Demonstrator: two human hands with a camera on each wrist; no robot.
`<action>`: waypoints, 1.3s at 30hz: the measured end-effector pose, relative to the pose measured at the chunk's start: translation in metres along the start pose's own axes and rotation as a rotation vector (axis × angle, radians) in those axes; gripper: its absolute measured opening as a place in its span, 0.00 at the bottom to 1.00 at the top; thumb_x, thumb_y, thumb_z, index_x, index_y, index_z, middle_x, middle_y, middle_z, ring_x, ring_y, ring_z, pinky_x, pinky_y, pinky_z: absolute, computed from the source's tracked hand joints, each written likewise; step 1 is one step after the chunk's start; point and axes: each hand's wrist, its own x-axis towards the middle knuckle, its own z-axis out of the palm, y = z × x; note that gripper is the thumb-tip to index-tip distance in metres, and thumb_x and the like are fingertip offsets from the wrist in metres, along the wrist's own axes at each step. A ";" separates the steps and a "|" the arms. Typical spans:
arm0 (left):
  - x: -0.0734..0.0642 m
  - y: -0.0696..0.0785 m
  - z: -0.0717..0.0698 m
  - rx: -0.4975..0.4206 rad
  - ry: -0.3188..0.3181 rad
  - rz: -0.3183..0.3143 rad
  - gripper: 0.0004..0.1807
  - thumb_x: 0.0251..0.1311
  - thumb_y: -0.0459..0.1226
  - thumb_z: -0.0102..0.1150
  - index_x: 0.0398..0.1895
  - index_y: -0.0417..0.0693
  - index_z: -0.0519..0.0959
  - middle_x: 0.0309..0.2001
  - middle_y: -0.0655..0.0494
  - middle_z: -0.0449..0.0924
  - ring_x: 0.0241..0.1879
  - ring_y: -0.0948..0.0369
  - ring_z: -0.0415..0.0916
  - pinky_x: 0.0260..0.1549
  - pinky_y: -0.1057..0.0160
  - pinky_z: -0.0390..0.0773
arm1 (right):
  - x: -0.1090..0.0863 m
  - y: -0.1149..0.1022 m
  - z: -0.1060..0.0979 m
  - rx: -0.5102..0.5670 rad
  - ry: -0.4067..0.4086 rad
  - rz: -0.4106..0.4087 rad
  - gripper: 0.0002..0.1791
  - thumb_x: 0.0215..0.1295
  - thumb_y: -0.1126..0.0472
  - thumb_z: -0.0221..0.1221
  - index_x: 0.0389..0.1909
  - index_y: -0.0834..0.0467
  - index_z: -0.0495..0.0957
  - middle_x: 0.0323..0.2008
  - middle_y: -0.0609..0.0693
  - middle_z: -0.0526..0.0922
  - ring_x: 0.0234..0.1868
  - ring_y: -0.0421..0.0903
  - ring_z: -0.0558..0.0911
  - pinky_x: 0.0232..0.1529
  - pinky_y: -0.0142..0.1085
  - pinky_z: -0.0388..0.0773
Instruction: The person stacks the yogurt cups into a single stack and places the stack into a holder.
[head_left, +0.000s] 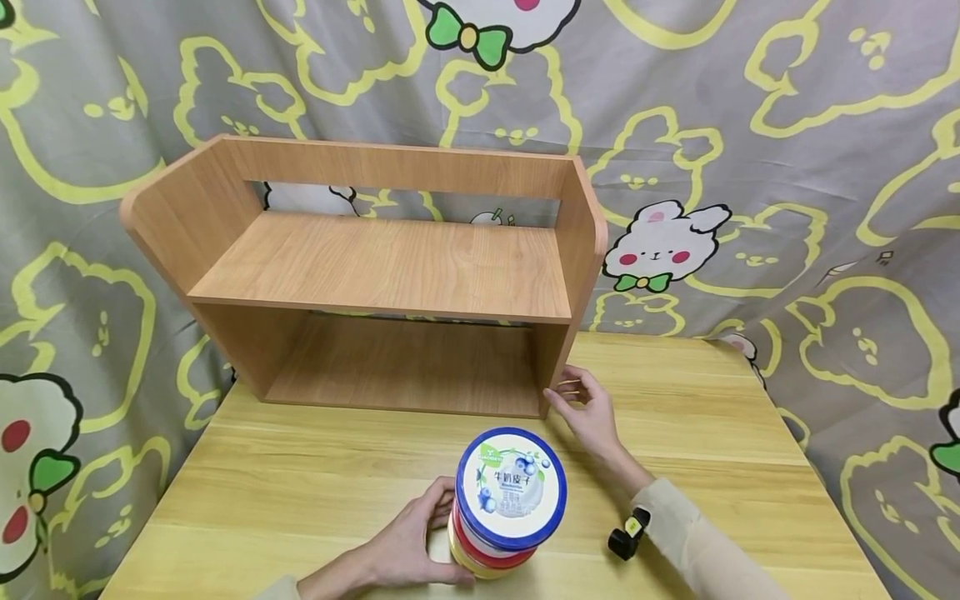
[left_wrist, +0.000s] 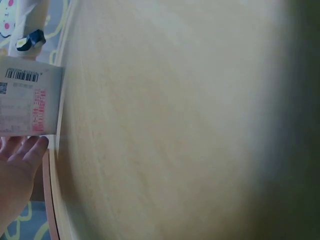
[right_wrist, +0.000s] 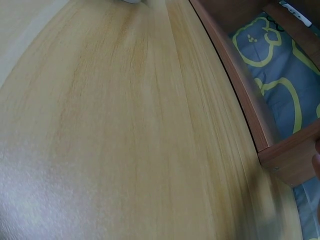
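Grey fabric printed with yellow cartoon outlines fills the upper frame. Below spreads the yellow wood-grain worktop, a brown wooden two-tier shelf at centre left. The round jar with a white, blue-rimmed lid is at lower centre, my left hand curving its fingers round it. My right hand, right of centre, touches the shelf's right panel, fingers loosely relaxed. A small black device sits at my right wrist.
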 end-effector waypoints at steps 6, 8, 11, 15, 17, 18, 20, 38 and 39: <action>0.001 0.001 0.000 -0.009 -0.009 0.011 0.49 0.49 0.39 0.84 0.72 0.58 0.63 0.67 0.53 0.80 0.67 0.64 0.78 0.73 0.68 0.72 | 0.000 0.000 0.000 -0.013 -0.013 0.030 0.25 0.60 0.77 0.69 0.60 0.72 0.78 0.50 0.68 0.83 0.43 0.43 0.85 0.46 0.22 0.82; 0.001 0.001 0.000 -0.002 -0.013 0.009 0.50 0.49 0.39 0.84 0.73 0.58 0.63 0.68 0.53 0.79 0.68 0.64 0.78 0.73 0.69 0.72 | 0.000 0.000 0.000 -0.008 -0.014 0.030 0.25 0.60 0.76 0.70 0.60 0.71 0.78 0.50 0.67 0.84 0.43 0.41 0.85 0.46 0.21 0.82; 0.002 0.002 0.000 0.004 -0.019 -0.011 0.50 0.49 0.41 0.84 0.74 0.59 0.63 0.69 0.55 0.79 0.68 0.65 0.77 0.74 0.70 0.70 | 0.001 0.001 -0.001 0.006 -0.016 0.014 0.25 0.60 0.75 0.71 0.59 0.68 0.79 0.49 0.64 0.85 0.43 0.38 0.85 0.45 0.21 0.82; 0.004 0.002 -0.001 0.007 -0.018 -0.025 0.50 0.49 0.41 0.84 0.74 0.60 0.64 0.69 0.56 0.79 0.69 0.66 0.77 0.74 0.70 0.70 | 0.000 0.001 -0.002 0.022 -0.023 -0.011 0.24 0.61 0.73 0.72 0.59 0.67 0.80 0.48 0.63 0.86 0.42 0.38 0.85 0.44 0.22 0.83; 0.004 0.002 -0.001 0.004 -0.011 -0.014 0.50 0.49 0.41 0.85 0.74 0.59 0.65 0.69 0.55 0.79 0.68 0.65 0.77 0.74 0.69 0.71 | 0.000 0.001 -0.003 0.021 -0.028 -0.017 0.24 0.61 0.73 0.72 0.59 0.67 0.80 0.48 0.64 0.86 0.43 0.39 0.85 0.44 0.22 0.83; 0.004 0.002 -0.001 0.005 -0.005 -0.001 0.50 0.49 0.41 0.85 0.74 0.58 0.65 0.69 0.54 0.79 0.68 0.65 0.77 0.73 0.68 0.72 | 0.000 0.001 -0.003 0.021 -0.030 -0.017 0.25 0.61 0.72 0.72 0.59 0.66 0.80 0.49 0.64 0.86 0.43 0.40 0.85 0.45 0.22 0.83; 0.004 0.001 -0.001 0.003 0.008 0.014 0.50 0.48 0.42 0.85 0.74 0.58 0.66 0.69 0.54 0.79 0.68 0.64 0.78 0.73 0.68 0.72 | 0.000 -0.001 -0.003 0.003 -0.037 0.002 0.25 0.61 0.73 0.71 0.60 0.67 0.79 0.50 0.65 0.85 0.44 0.42 0.85 0.45 0.22 0.83; 0.002 0.014 -0.021 0.122 0.129 0.039 0.53 0.47 0.45 0.86 0.76 0.57 0.65 0.68 0.56 0.79 0.66 0.65 0.77 0.68 0.59 0.81 | -0.005 -0.035 -0.005 0.009 -0.043 0.025 0.24 0.62 0.75 0.69 0.59 0.72 0.78 0.49 0.70 0.84 0.44 0.46 0.86 0.47 0.25 0.83; 0.001 0.016 -0.023 0.129 0.138 0.027 0.54 0.47 0.45 0.86 0.76 0.56 0.64 0.68 0.56 0.79 0.66 0.65 0.77 0.67 0.59 0.81 | -0.005 -0.035 -0.005 0.012 -0.044 0.022 0.24 0.62 0.75 0.69 0.59 0.72 0.78 0.49 0.70 0.84 0.44 0.46 0.86 0.46 0.25 0.84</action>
